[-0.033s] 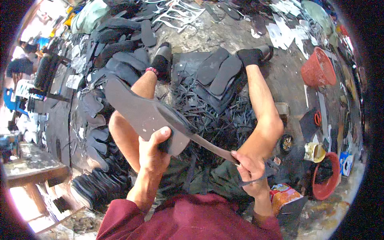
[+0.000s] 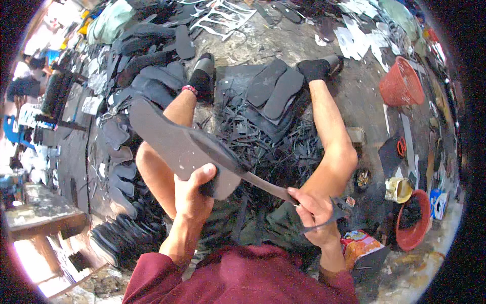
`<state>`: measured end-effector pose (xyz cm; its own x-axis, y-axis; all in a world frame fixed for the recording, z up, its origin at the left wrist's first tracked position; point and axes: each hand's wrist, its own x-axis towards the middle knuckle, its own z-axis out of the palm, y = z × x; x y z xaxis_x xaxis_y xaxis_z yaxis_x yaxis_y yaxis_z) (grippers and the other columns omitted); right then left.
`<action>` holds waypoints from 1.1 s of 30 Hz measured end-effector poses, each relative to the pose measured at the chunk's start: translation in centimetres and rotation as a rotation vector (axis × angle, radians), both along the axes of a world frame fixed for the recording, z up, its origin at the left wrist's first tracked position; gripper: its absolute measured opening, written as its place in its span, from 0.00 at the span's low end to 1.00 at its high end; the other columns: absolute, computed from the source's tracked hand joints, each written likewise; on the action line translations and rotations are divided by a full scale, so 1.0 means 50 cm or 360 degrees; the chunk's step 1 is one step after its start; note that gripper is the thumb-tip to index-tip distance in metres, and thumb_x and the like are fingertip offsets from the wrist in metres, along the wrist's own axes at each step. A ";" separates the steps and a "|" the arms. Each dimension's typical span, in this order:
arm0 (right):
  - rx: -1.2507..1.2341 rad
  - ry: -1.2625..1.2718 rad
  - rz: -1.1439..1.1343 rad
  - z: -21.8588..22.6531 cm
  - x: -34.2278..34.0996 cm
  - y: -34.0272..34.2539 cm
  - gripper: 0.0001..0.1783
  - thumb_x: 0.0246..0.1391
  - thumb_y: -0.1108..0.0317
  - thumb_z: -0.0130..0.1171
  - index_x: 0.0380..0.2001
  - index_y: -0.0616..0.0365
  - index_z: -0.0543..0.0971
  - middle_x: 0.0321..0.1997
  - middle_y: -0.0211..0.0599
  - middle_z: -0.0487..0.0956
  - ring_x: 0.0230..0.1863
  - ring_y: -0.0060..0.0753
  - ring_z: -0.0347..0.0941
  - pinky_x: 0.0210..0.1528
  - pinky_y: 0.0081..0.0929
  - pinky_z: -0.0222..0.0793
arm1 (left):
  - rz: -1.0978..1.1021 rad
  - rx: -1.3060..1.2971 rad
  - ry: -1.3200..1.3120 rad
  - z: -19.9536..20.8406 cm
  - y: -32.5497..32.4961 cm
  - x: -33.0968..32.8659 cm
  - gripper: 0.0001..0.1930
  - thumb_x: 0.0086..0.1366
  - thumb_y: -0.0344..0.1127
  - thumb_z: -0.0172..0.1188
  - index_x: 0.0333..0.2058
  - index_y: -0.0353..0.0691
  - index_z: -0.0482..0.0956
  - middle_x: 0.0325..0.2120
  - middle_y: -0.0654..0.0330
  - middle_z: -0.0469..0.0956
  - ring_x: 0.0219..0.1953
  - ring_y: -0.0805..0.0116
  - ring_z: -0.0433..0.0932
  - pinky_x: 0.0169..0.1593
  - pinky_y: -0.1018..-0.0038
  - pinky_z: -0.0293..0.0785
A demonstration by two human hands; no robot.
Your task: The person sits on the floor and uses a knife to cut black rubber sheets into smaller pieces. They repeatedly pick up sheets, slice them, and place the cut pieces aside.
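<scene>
My left hand (image 2: 194, 190) is wrapped round the heel end of a dark grey shoe sole (image 2: 177, 142), its thumb lying on the flat face. The sole is tilted over my lap, toe end up to the left. From its right edge a narrow grey strip (image 2: 268, 186) runs to my right hand (image 2: 315, 210), whose fingers are pinched on it. A tiny shiny tip shows by those fingertips; what it belongs to is hidden. A thin dark curved offcut (image 2: 324, 224) hangs about the right hand.
Dark offcut strips (image 2: 258, 134) lie heaped between my legs, beside a pair of soles (image 2: 285, 93). More soles (image 2: 152, 78) are piled on the far left, and a stack (image 2: 124, 240) stands near left. A red basket (image 2: 401, 83), scissors (image 2: 401, 147) and a red basin (image 2: 412, 238) are on the right.
The sole has shifted slightly left in view, with both hands still on it and the strip. The dark offcut by my right hand has swung up and shows more to the right.
</scene>
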<state>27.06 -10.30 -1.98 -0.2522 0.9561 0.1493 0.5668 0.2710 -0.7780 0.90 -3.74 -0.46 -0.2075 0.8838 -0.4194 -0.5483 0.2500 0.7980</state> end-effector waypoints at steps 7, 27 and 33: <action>0.0062 0.0210 0.0082 0.014 -0.081 0.090 0.24 0.54 0.73 0.60 0.56 0.48 0.78 0.22 0.36 0.72 0.20 0.37 0.70 0.23 0.35 0.67 | -0.0109 -0.0029 0.0191 -0.012 -0.022 -0.007 0.36 0.42 0.29 0.73 0.52 0.31 0.69 0.40 0.54 0.77 0.41 0.58 0.78 0.48 0.63 0.77; 0.0137 0.0280 0.0163 0.004 -0.094 0.113 0.26 0.55 0.71 0.61 0.58 0.42 0.77 0.23 0.34 0.72 0.21 0.39 0.72 0.23 0.36 0.71 | -0.0379 0.0100 0.0429 0.017 -0.027 -0.027 0.38 0.35 0.36 0.79 0.48 0.31 0.73 0.38 0.54 0.79 0.39 0.61 0.79 0.46 0.66 0.77; 0.0325 0.0584 0.0306 0.002 -0.139 0.150 0.22 0.56 0.73 0.58 0.55 0.59 0.77 0.25 0.37 0.70 0.24 0.36 0.68 0.27 0.31 0.64 | -0.0819 -0.0003 0.0632 0.021 -0.035 -0.032 0.36 0.34 0.39 0.81 0.44 0.32 0.77 0.37 0.57 0.81 0.39 0.65 0.80 0.46 0.69 0.77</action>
